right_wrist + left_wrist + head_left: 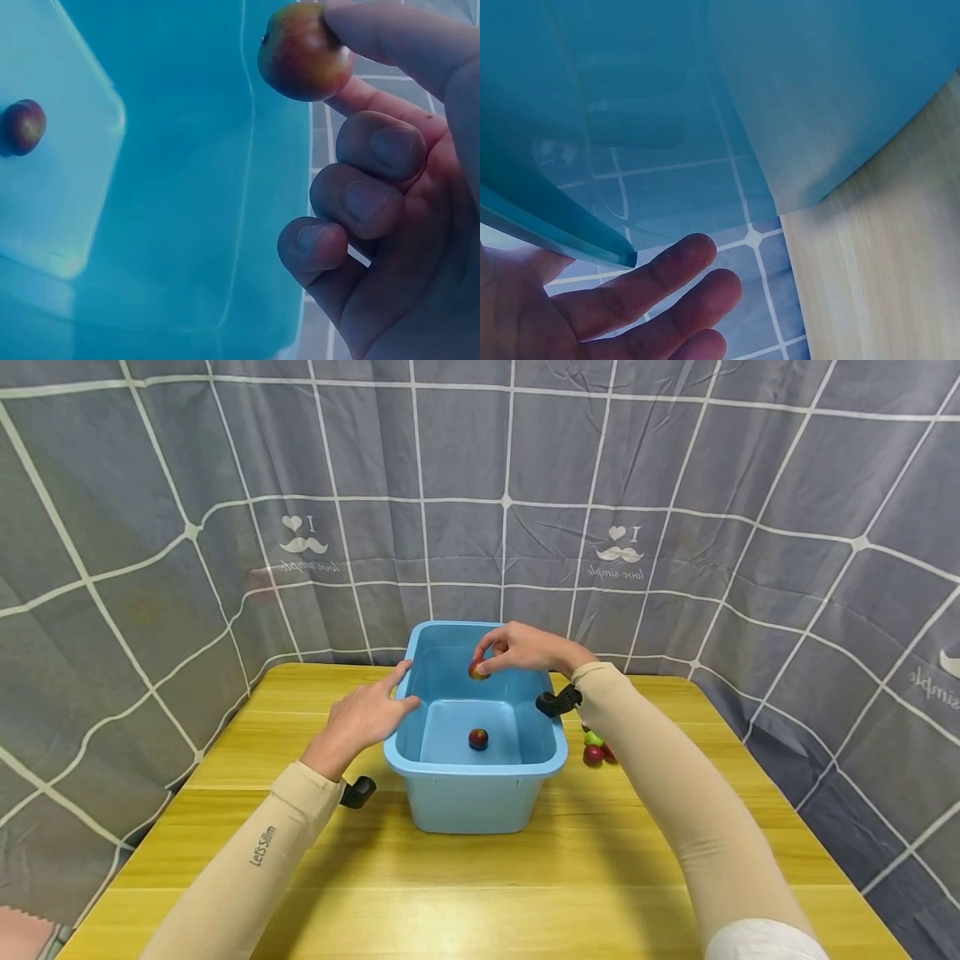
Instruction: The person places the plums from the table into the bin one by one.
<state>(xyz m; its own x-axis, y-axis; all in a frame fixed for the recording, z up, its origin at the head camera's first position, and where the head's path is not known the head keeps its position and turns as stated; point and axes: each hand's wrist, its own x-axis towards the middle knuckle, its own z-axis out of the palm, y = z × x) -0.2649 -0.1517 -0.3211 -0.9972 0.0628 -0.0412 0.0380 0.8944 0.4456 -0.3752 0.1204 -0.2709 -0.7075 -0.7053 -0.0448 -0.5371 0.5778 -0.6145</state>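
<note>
A light-blue plastic tub (474, 770) stands on the table. Over its inside, my right hand (528, 647) pinches a small red-and-yellow round fruit (306, 52) like a plum between thumb and index finger. The other fingers of that hand are curled in, away from the fruit. A dark red fruit (478, 739) lies on the tub's floor, seen also in the right wrist view. At the tub's left rim is my left hand (367, 714), thumb over the edge and fairly straight fingers (667, 274) outside the wall.
Several red and green fruits (593, 739) lie on the wooden table (450, 893) right of the tub, partly hidden by my right forearm. A grey checked curtain (465, 543) hangs behind and along both sides. Black wrist devices (559, 701) sit under both wrists.
</note>
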